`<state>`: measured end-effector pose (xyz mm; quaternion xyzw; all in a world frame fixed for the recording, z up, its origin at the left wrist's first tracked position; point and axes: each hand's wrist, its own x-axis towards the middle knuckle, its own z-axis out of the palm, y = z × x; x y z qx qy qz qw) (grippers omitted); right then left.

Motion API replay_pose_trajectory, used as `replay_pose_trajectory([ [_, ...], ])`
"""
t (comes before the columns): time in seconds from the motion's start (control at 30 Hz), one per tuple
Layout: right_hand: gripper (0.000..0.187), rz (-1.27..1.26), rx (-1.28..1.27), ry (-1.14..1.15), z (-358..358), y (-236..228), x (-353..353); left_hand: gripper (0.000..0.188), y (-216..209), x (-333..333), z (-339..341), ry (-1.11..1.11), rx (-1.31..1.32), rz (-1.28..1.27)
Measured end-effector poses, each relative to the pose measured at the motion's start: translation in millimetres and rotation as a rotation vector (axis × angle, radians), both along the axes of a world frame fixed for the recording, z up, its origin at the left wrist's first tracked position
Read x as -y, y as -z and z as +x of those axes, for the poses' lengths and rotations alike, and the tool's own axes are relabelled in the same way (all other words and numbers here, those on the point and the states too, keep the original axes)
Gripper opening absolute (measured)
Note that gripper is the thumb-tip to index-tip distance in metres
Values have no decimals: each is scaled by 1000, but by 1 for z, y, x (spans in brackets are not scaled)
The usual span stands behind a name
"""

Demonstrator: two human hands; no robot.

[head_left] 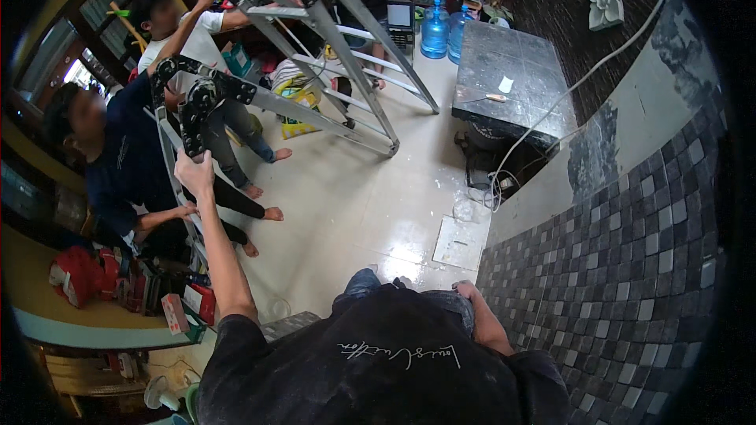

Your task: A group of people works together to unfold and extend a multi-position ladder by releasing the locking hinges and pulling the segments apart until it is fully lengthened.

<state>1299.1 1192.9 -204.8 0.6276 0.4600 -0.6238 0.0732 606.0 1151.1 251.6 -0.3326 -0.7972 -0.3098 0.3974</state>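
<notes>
My left arm reaches out to the left, and my left hand (195,173) is closed around the lower end of a black hinge on a folding aluminium ladder (303,118). The ladder's bent frame has black hinges and silver rails, and its legs spread over the tiled floor. Beside my left hand, a person in a dark blue T-shirt (118,165) has a hand low on the ladder's rail. Behind, a person in a white T-shirt (185,39) reaches up to another black hinge. My right hand (466,291) rests against my jeans at the right hip, with nothing visible in it.
A dark tiled counter (512,63) bears a putty knife (492,97). Blue water bottles (435,31) stand behind it. A loose cable (543,114) hangs by the mosaic-tiled wall (598,283). A pale tile (459,242) lies on the floor (370,205). Red items (79,275) crowd the left side.
</notes>
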Motion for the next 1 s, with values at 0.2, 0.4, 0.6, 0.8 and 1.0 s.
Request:
replay_pose_trajectory([
  [0.2,33,11,-37,31,2,-1,4,52,7,-11,6,-14,19,19],
  [0.4,29,82,-94,25,20,21,12,53,13,-17,16,-47,14,89],
  [0.6,29,179,-108,-213,33,44,14,49,19,-14,15,-21,21,86],
  [0.8,29,181,-96,-177,23,21,6,51,21,-12,9,33,67,57],
  [1.0,27,31,-25,21,7,-11,0,53,16,-9,7,61,87,71],
])
